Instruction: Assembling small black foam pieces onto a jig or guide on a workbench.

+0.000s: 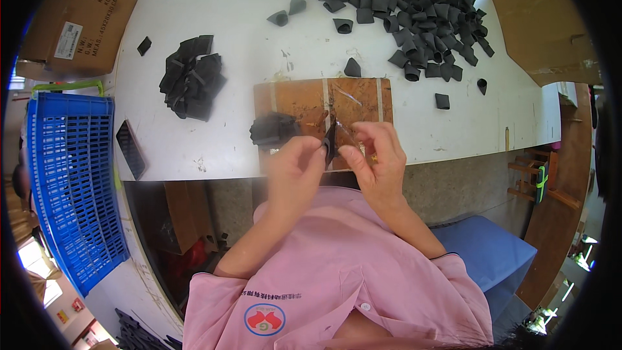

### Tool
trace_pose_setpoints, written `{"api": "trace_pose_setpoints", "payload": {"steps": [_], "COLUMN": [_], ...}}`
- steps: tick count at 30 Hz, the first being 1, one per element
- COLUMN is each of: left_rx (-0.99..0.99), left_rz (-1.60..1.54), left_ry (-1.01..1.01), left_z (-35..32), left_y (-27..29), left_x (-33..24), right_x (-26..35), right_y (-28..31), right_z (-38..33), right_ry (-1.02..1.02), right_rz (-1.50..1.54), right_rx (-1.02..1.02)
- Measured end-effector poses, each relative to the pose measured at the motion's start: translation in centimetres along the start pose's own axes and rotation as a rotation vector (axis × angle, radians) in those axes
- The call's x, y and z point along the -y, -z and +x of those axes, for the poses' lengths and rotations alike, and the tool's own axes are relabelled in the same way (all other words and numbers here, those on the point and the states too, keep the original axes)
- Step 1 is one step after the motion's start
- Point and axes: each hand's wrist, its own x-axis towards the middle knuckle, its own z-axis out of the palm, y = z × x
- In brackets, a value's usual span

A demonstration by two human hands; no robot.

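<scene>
My left hand [297, 172] pinches a small black piece of material [330, 142] over the near edge of a brown board [295, 96]. Close beside it, my right hand [380, 163] has its thumb and fingers bent together. A thin, pale, slender thing seems to run from those fingers toward the black piece, too blurred to name. A small stack of black flat pieces [275, 129] lies on the board's left side, next to my left hand. Farther left on the white table [246, 45] is a loose pile of similar black pieces [192, 81].
A large heap of black rolled pieces [414, 16] covers the far right of the table, with several strays nearby. Cardboard boxes stand at the far left [78, 19] and far right [544, 26]. A phone [131, 149] lies left, beside a blue plastic crate [74, 181].
</scene>
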Motion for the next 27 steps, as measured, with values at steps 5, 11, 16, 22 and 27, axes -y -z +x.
{"api": "trace_pose_setpoints", "payload": {"steps": [5,11,16,22,27], "left_rx": [-0.210,-0.150,0.063,-0.267,0.499], "left_rz": [0.433,-0.489,-0.692,-0.218,-1.556], "left_ry": [-0.497,0.052,0.251,-0.220,0.243], "left_z": [-0.1,0.5,0.2,-0.2,1.7], "left_y": [-1.6,-1.0,-0.2,-1.7,1.9], "left_x": [-0.1,-1.4,-3.1,-2.8,-4.9], "right_x": [0.8,0.6,-0.1,1.5,4.2], "right_y": [-1.0,-1.7,0.0,0.9,2.5], "right_z": [-0.6,-0.2,1.1,1.7,6.0], "right_ry": [-0.088,-0.135,-0.908,-1.005,-0.387], "right_rz": [0.271,0.201,1.444,1.613,1.006], "right_rx": [0.128,0.035,0.406,0.597,0.614]}}
